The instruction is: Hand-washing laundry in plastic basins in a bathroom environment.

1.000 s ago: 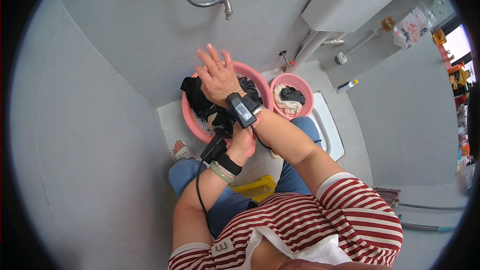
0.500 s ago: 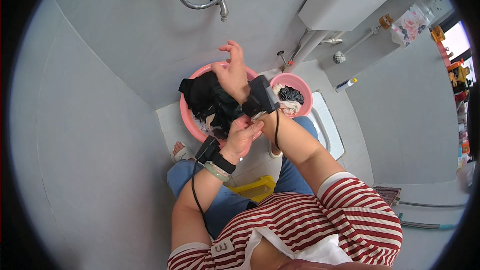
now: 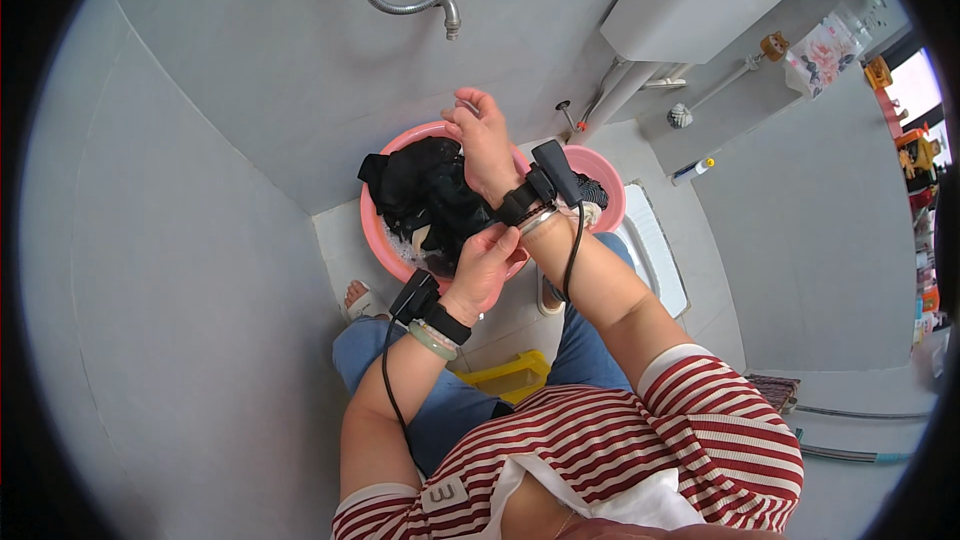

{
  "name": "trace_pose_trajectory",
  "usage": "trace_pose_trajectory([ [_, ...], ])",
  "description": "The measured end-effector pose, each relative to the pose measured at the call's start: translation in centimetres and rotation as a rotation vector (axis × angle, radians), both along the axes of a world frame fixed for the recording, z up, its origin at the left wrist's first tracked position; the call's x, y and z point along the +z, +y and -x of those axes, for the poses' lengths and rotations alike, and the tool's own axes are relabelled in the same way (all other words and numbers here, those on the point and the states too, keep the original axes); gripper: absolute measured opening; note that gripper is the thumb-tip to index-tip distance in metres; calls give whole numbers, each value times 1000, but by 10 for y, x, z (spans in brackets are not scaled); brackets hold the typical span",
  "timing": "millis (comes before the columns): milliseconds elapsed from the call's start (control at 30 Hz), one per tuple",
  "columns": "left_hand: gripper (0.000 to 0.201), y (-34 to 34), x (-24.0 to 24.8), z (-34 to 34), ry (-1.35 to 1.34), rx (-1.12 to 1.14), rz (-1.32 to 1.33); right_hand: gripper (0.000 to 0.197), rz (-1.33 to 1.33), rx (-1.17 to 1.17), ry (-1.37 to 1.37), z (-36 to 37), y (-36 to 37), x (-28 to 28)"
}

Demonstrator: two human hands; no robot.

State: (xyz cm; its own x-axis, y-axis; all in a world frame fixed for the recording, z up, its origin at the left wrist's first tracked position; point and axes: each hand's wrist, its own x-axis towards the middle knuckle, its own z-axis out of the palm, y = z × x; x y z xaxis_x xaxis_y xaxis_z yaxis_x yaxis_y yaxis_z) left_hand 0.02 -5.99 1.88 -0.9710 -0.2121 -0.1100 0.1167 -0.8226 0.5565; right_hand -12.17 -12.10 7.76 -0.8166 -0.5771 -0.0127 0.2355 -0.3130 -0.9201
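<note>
My right hand (image 3: 486, 148) hovers over the large pink basin (image 3: 372, 230), its fingers loosely bent and apart, with nothing in them. Around that wrist sit a black strap carrying a black device (image 3: 556, 170), a dark beaded band and a silver bracelet (image 3: 538, 220). My left hand (image 3: 482, 268) reaches to the underside of the right wrist, thumb and fingers pinched at the bracelet. Its own wrist bears another black device (image 3: 414, 297) and a pale green bangle (image 3: 432, 343). Wet black clothes (image 3: 415, 185) lie in sudsy water inside the basin.
A smaller pink basin (image 3: 612, 172) with striped and white cloths stands to the right, beside a white squat toilet (image 3: 655, 250). A tap (image 3: 451, 18) with a metal hose juts from the wall. A yellow plastic stool (image 3: 510, 375) is beneath me; a toilet brush (image 3: 680, 116) hangs right.
My right forearm has turned, so the wrist device now faces up and right and the bracelets show. The right hand shifted slightly right; my left hand stays at that wrist.
</note>
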Motion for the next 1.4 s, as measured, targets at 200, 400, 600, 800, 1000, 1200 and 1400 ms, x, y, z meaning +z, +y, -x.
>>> trace_pose_trajectory([
  [200, 32, 7, 12, 0, 40, 130, -60, 40, -125, -13, 222, -3, -1, -8],
  [400, 25, 6, 5, 0, -55, 182, 53, 39, -156, -148, 626, -1, -5, -2],
  [600, 17, 1, 12, -4, -62, 143, 65, 35, -189, -231, 626, 1, -4, -3],
  [800, 11, 4, 10, 0, -98, 561, 632, 32, -199, -267, 628, 7, -1, -11],
  [1000, 20, -10, 10, 1, -69, 700, 848, 33, -234, -276, 611, 7, 4, -15],
  [1200, 32, -13, 22, -5, -49, 772, 1253, 31, -265, -284, 704, 8, 7, -16],
  [1400, 26, -12, 17, -2, -40, 668, 1224, 28, -276, -282, 929, 1, 11, -15],
])
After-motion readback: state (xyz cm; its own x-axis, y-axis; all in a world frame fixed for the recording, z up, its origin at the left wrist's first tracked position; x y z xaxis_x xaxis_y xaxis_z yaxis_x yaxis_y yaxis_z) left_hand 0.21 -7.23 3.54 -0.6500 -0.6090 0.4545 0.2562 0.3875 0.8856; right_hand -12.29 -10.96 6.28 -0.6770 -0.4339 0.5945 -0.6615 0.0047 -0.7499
